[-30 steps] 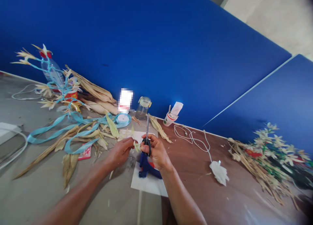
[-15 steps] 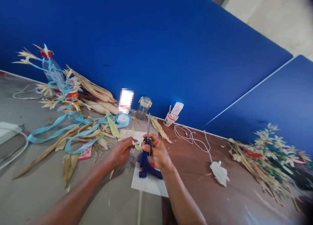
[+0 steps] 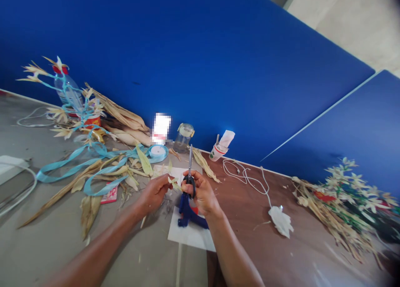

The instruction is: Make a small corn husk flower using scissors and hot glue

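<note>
My left hand (image 3: 157, 191) is closed, its fingertips pinching a small pale strip of corn husk (image 3: 174, 183) that reaches toward my other hand. My right hand (image 3: 201, 191) grips a pair of scissors (image 3: 190, 164) by the dark handles, with the blades pointing up and away from me. The strip's right end lies close to my right fingertips; I cannot tell if they touch it. Beneath the hands, a dark blue glue gun (image 3: 188, 216) with a red part rests on a white sheet of paper (image 3: 178, 233). My right hand and wrist partly cover it.
Light blue ribbon (image 3: 67, 168), a ribbon spool (image 3: 157, 151) and dry husks (image 3: 89, 210) spread over the left side. A husk-flower stem, plastic bottle (image 3: 67, 89) and jar (image 3: 183, 139) stand behind. To the right are a paper cup (image 3: 217, 152), white cable (image 3: 246, 178) and white flowers (image 3: 350, 183).
The pale husk strip between my hands has turned slightly. Both hands and the scissors stay almost in the same place.
</note>
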Demonstrator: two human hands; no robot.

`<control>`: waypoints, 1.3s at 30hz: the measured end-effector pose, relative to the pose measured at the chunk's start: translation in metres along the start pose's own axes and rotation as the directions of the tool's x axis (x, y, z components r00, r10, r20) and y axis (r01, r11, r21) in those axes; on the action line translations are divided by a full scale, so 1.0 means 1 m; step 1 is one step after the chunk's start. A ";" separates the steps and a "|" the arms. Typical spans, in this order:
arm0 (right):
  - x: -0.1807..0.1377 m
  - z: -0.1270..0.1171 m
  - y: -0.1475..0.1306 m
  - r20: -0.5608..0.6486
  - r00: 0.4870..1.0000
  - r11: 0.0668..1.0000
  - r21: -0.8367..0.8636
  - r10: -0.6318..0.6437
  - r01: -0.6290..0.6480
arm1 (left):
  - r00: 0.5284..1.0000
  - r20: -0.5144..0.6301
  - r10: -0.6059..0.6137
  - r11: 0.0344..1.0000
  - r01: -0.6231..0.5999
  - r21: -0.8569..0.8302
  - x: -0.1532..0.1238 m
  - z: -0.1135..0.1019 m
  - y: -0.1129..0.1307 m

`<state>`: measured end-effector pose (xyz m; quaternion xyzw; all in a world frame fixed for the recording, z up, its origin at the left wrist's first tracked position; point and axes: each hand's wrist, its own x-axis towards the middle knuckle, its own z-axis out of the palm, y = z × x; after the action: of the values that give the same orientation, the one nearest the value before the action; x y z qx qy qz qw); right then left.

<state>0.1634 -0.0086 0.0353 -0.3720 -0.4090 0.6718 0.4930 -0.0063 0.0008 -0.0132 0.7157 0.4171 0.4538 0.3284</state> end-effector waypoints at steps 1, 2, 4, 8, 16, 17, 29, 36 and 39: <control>0.000 0.000 0.000 -0.002 1.000 1.000 0.000 0.002 -0.002 | 1.000 -0.002 0.001 1.000 -0.001 -0.002 0.000 0.000 0.000; 0.000 0.000 -0.001 -0.005 1.000 1.000 -0.001 0.003 -0.003 | 1.000 -0.003 0.003 1.000 -0.003 -0.003 0.000 0.000 0.000; 0.000 0.000 -0.001 -0.010 1.000 1.000 -0.004 0.008 -0.008 | 1.000 -0.002 0.008 1.000 -0.008 -0.011 -0.001 0.001 -0.001; 0.000 0.001 -0.002 -0.016 1.000 1.000 -0.003 0.019 -0.019 | 1.000 -0.018 0.004 0.999 -0.005 -0.046 -0.001 0.001 -0.001; 0.000 -0.001 -0.001 -0.002 1.000 1.000 -0.010 0.005 -0.005 | 0.993 -0.053 -0.107 0.973 0.093 -0.211 0.002 0.001 -0.001; 0.000 -0.002 -0.001 0.001 1.000 1.000 -0.012 0.003 -0.003 | 0.991 -0.058 -0.122 0.966 0.106 -0.237 0.002 0.001 -0.001; -0.002 -0.002 -0.004 0.002 1.000 1.000 -0.022 0.001 -0.001 | 0.983 -0.069 -0.173 0.929 0.139 -0.342 0.004 0.001 0.003; -0.004 -0.008 -0.011 0.006 0.999 0.999 -0.023 -0.045 0.045 | 0.939 -0.198 -0.283 0.875 0.168 -0.454 0.012 -0.013 0.005; -0.004 -0.009 -0.012 0.006 0.999 0.999 -0.027 -0.042 0.043 | 0.950 -0.118 -0.289 0.861 0.204 -0.465 0.011 -0.013 0.010</control>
<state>0.1766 -0.0082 0.0428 -0.3679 -0.4272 0.6566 0.5009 -0.0130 0.0079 0.0041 0.5163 0.4186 0.5555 0.4996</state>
